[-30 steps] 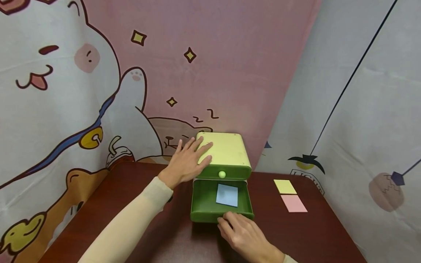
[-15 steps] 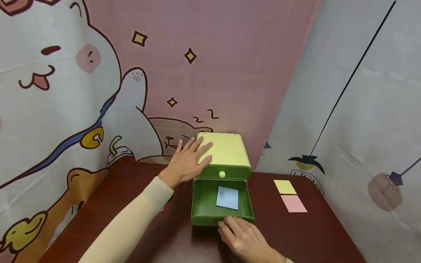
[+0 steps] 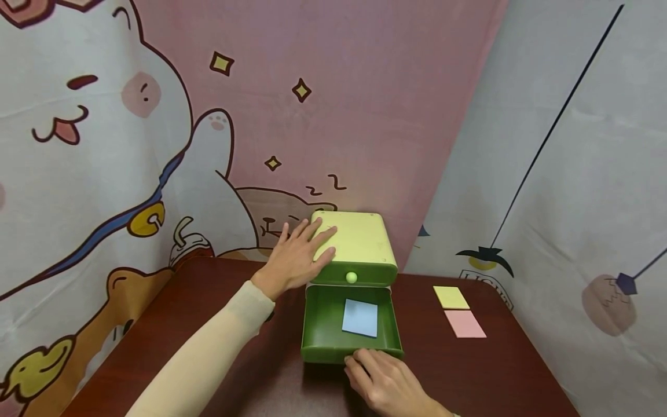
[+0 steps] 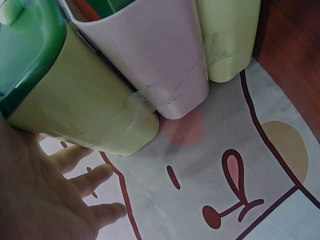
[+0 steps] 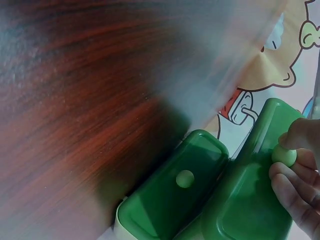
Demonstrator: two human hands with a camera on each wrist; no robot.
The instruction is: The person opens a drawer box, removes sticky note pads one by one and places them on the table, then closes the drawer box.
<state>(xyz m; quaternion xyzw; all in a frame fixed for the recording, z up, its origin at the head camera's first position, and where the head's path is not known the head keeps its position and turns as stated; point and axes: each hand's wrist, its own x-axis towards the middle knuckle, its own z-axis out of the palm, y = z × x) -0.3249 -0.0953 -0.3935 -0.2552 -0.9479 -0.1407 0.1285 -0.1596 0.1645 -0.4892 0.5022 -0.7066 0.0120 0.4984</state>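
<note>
A small drawer cabinet [image 3: 354,234] with a yellow-green top stands on the table; its pink middle housing [image 4: 150,55] shows in the left wrist view. My left hand [image 3: 294,255] lies with spread fingers on the cabinet's top left side. Below the top drawer, a green drawer [image 3: 320,324] is pulled out towards me, and a blue square sticky note [image 3: 360,318] lies inside it. My right hand [image 3: 383,379] pinches this drawer's round light green knob [image 5: 284,155] between thumb and fingers, as the right wrist view shows.
Right of the cabinet, a yellow sticky note [image 3: 451,297] and a pink sticky note [image 3: 465,324] lie on the dark red-brown table [image 3: 432,370]. The top drawer's knob [image 3: 351,278] sits on a closed front. A printed cloth [image 3: 365,116] hangs behind the table.
The pulled-out drawer has slid a little further towards me, with the blue sticky note in it and my right hand on its knob. My left hand has stayed in place.
</note>
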